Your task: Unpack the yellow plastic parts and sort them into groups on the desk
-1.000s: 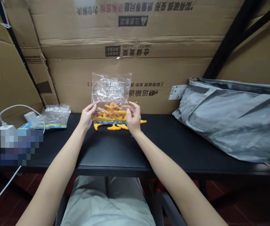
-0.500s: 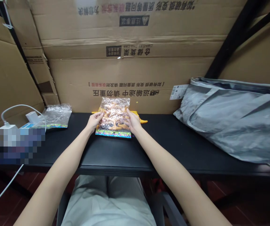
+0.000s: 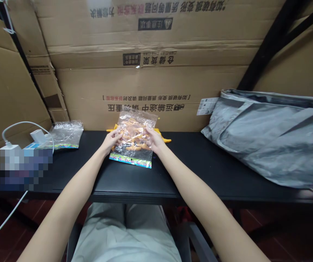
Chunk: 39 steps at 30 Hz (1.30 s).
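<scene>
Between my two hands is a clear plastic bag, its colourful printed strip towards me. My left hand pinches its left side, and my right hand grips the right side. Orange-yellow pieces stick out past both sides of the bag and show through the film. Whether any of them lie inside the bag or all behind it, I cannot tell. Their exact kind is hidden by glare and creases.
Another clear plastic bag lies at the left, beside a white charger with a cable and a blurred-out item. A large grey bag rests at the right of the black table. Cardboard stands behind.
The held bag has tilted, its printed strip shifting slightly nearer me and dipping at the right. Glare on it has lessened, so the orange-yellow pieces show more clearly. Both hands keep their hold.
</scene>
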{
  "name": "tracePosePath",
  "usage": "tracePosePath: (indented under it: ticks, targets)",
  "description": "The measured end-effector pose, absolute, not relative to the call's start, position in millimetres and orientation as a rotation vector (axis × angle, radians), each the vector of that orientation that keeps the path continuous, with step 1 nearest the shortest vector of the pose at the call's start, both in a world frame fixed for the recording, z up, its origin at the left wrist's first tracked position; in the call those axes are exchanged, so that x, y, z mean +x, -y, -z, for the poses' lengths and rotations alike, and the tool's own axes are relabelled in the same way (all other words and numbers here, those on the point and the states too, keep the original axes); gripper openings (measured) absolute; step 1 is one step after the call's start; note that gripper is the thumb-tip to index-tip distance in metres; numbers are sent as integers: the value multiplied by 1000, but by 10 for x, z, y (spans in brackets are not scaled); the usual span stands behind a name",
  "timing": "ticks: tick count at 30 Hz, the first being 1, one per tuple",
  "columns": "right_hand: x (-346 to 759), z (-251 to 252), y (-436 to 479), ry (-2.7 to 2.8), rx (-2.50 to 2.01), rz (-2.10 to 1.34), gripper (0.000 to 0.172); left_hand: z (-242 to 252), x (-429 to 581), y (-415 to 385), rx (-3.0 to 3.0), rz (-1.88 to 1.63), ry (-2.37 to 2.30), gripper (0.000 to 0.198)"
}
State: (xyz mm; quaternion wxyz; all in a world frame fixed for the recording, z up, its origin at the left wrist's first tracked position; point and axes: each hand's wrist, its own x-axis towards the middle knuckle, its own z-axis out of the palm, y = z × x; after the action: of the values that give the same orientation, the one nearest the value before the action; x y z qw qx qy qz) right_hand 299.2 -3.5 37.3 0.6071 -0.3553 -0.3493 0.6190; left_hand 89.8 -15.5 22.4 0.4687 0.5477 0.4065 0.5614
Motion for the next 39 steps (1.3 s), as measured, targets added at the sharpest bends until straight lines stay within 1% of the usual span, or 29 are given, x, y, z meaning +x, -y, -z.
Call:
tracePosePath:
  ticks: [5,8,14,17,19,21,26,29,35,39]
  targets:
    - [2965,-306,25,911,-844,-1369,13,-240,891,121,1204,-1590,-1036,42]
    - [2959,-278,16,981,-883,-1301,17,-239,871,103,1165,-1654,-1089,36]
    - [2964,-207,-39,1132,-882,-1202,35,-250,839,96,1058,-1635,-1106,31]
    - [2959,-172,-70,1198,-887,-1103,40,-240,832,92,1099,-1683,-1103,29]
    - [2954,-159,-86,1211,-892,-1040,39,-229,829,89,1126,-1702,-1112,25]
    - [2951,-157,-94,1213,-891,-1017,34,-221,826,84,1125,-1695,-1121,24]
    - [2946,-177,-71,1223,-905,-1051,22,-215,814,59,1020,-1691,-1151,27]
    - [2943,-184,-40,1250,-903,-1095,23,-216,809,54,985,-1698,-1166,23]
    - [2956,-199,16,1335,-959,-1162,31,-234,802,79,963,-1706,-1200,14]
    - [2956,-235,24,1297,-957,-1224,24,-257,797,91,971,-1709,-1225,16]
